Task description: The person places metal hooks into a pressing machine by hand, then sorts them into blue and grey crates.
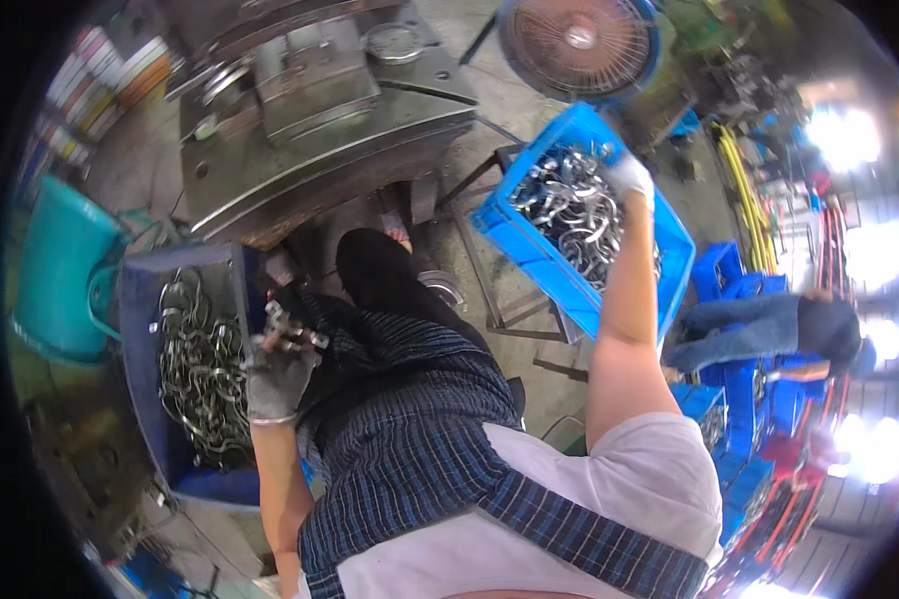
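Note:
My left hand [280, 381], in a grey-stained glove, is closed around a few small shiny metal pieces [292, 327] above my lap. It is beside the right edge of a dark blue crate [138, 399] holding many curved metal pieces [202, 364]. My right arm stretches forward to a bright blue crate [681, 262] heaped with curved silvery metal strips [574, 205]. At that heap's far right edge is my right hand [629, 178] in a white glove. Motion blurs its fingers, so I cannot make out whether it holds anything.
Ahead stands a heavy metal machine table [320, 150] with a block on top. A fan [579, 40] is beyond the bright blue crate, which rests on a metal stand [489, 250]. A teal bucket [65, 270] is at far left. Another person [769, 334] bends by blue crates at right.

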The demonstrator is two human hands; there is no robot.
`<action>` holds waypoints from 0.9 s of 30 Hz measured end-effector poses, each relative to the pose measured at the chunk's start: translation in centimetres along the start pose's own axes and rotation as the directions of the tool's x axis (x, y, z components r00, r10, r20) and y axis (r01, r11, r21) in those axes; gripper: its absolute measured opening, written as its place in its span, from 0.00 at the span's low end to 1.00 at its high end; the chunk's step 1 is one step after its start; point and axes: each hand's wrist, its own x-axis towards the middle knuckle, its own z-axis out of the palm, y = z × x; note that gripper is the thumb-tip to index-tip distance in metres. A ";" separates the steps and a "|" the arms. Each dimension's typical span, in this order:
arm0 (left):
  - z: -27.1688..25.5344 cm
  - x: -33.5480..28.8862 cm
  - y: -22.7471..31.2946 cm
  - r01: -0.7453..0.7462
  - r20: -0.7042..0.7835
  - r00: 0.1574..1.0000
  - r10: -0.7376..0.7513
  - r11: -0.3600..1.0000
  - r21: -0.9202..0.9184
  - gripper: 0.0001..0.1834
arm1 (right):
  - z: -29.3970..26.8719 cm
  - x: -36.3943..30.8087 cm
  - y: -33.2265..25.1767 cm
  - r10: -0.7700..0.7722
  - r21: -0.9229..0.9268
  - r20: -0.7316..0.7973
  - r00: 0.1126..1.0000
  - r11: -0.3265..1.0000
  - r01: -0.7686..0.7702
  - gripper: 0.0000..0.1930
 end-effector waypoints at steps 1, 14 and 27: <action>-0.3 0.2 0.8 0.102 0.070 0.994 -0.083 0.940 -0.327 0.12 | -0.6 -0.2 0.5 0.181 -0.009 -0.049 0.982 0.983 -0.181 0.24; -0.4 1.8 4.4 0.124 0.165 0.972 -0.170 -0.227 -0.966 0.24 | 4.7 -22.1 -23.2 -0.885 0.973 0.231 0.404 0.219 -0.076 0.13; -0.1 1.2 3.0 0.301 0.367 0.842 -0.395 -0.219 -0.928 0.19 | 2.7 -21.5 -24.2 -0.962 0.563 -0.273 0.018 -0.145 0.814 0.05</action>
